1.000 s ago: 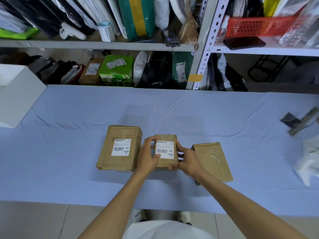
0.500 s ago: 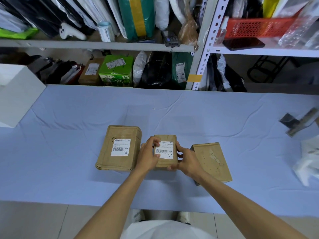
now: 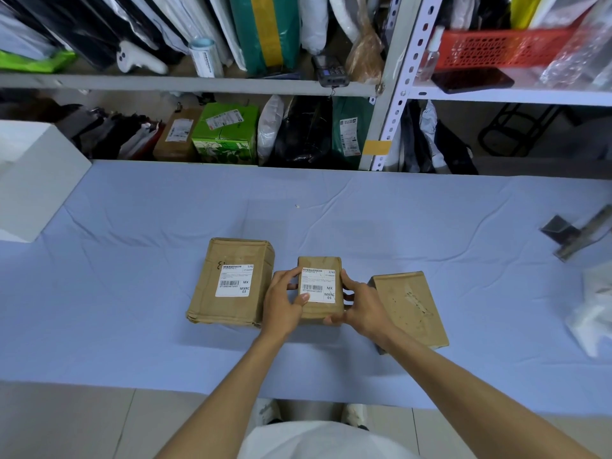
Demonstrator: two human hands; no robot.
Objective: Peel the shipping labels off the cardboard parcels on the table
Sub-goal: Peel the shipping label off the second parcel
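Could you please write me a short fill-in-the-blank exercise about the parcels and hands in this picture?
The left hand and right hand both grip the ____ of the three parcels.
The number of parcels showing a white label on top is ____.
The bare parcel, with no label on top, lies to the ____ of the held parcel.
The left hand's thumb rests on the held parcel's label at its lower ____ corner.
Missing words: middle, two, right, left.
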